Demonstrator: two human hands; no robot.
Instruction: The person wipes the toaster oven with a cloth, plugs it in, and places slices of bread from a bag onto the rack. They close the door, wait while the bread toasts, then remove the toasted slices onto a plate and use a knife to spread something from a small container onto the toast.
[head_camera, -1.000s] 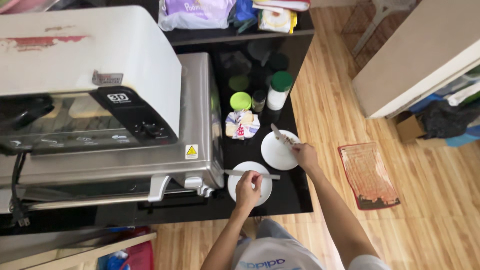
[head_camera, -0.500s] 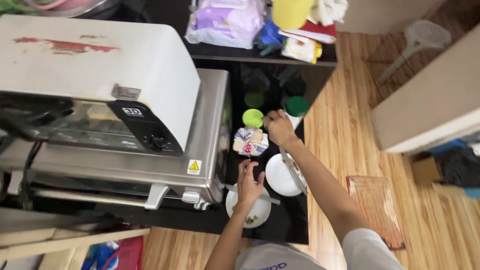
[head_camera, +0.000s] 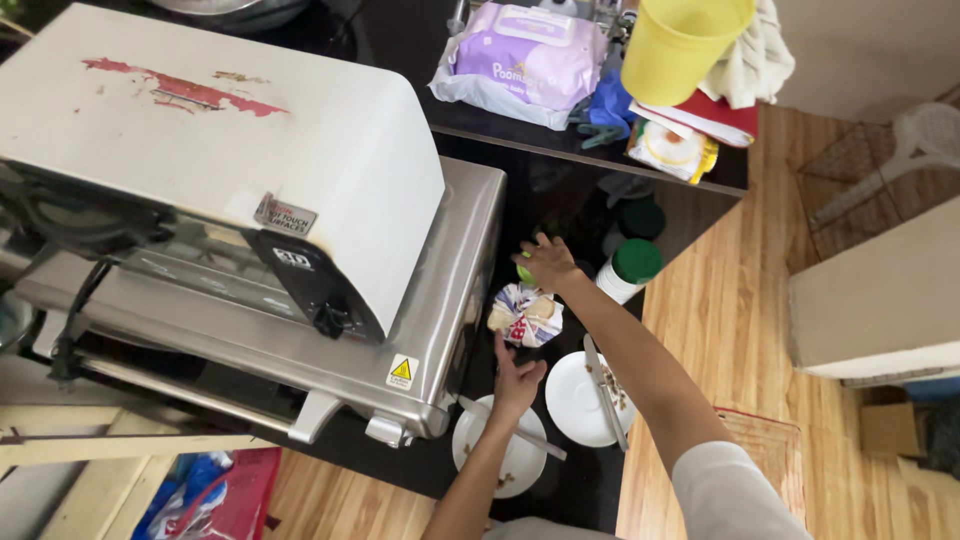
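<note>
My right hand (head_camera: 545, 264) closed on green lid (head_camera: 524, 272) | left hand (head_camera: 517, 378) open, fingertips just below wrapped bundle (head_camera: 526, 314)

The right hand (head_camera: 545, 262) covers nearly all of the green-lidded jar (head_camera: 523, 271), so only a sliver of lime lid shows under the fingers (head_camera: 527, 250) and the grip cannot be judged. The right forearm crosses the far white plate (head_camera: 578, 398) and hides part of the knife (head_camera: 607, 388) lying on it, whose crumbs are too small to identify. The yellow cup (head_camera: 680, 38) is cut off by the top edge, and the person's body by the bottom edge.
</note>
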